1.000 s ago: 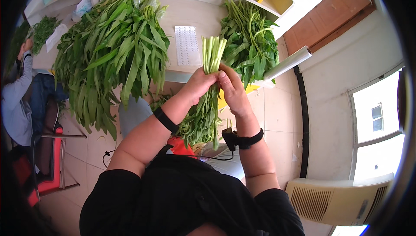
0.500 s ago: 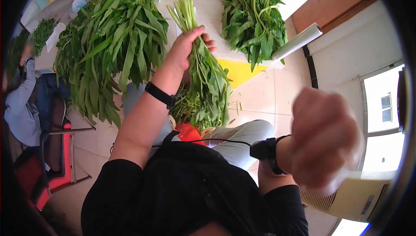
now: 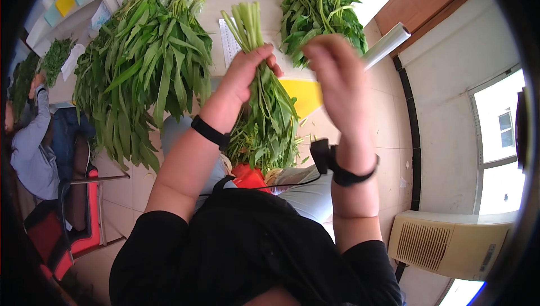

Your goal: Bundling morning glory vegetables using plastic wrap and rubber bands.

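Observation:
My left hand (image 3: 246,78) is closed round a bunch of leafy greens that look like water spinach (image 3: 271,116). The bunch's pale, cut stem ends point up and away from me, and its leaves hang down toward my lap. My right hand (image 3: 340,89) is raised in the air to the right of the bunch, apart from it. Motion blurs its fingers, and whether it holds anything does not show. A large heap of the same long-leaved greens (image 3: 152,64) hangs over the table edge on the left. Another pile of greens (image 3: 315,19) lies at the far right.
A clear roll of film (image 3: 387,46) juts from the table's right corner. Printed paper (image 3: 229,41) lies behind the bunch. A red item (image 3: 247,175) and more greens sit near my legs. At far left are a co-worker's sleeve (image 3: 34,148) and a red-black chair (image 3: 93,210).
My right hand has swung from a raised fist at the right, leftward and away from me, nearer the bunch. My left hand keeps its hold, almost in place.

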### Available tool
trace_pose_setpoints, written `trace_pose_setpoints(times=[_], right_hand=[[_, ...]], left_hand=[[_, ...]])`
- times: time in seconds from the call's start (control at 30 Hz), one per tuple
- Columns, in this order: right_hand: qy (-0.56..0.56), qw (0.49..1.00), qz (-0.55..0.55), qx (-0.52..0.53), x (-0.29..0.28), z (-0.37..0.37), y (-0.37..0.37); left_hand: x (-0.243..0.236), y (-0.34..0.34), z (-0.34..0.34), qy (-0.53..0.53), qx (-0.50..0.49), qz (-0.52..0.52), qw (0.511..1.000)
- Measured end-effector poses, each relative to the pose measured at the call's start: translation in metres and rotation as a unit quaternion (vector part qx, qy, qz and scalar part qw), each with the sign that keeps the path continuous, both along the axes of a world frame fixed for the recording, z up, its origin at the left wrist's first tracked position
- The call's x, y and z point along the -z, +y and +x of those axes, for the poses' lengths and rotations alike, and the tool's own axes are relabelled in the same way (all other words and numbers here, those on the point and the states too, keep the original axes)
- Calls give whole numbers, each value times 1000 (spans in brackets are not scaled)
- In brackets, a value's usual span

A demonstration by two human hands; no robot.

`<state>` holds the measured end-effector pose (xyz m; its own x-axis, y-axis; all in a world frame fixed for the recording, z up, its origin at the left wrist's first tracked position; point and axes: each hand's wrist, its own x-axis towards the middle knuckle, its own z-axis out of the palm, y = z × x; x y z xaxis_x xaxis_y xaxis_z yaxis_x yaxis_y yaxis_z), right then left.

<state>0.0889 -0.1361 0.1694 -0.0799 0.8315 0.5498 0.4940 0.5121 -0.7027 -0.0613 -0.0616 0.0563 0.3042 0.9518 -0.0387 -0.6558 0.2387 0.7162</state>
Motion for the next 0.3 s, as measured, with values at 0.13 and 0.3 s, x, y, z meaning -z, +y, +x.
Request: trace_pose_setpoints(times=[0.13,0.3], right_hand=[[-112,991,-64,-17,76,2,45],[-167,965,-203,-12,88,-10,59]], left_hand=[[0,-16,28,124,-57,24,990],[34,-10,43,339,-78,65,935]])
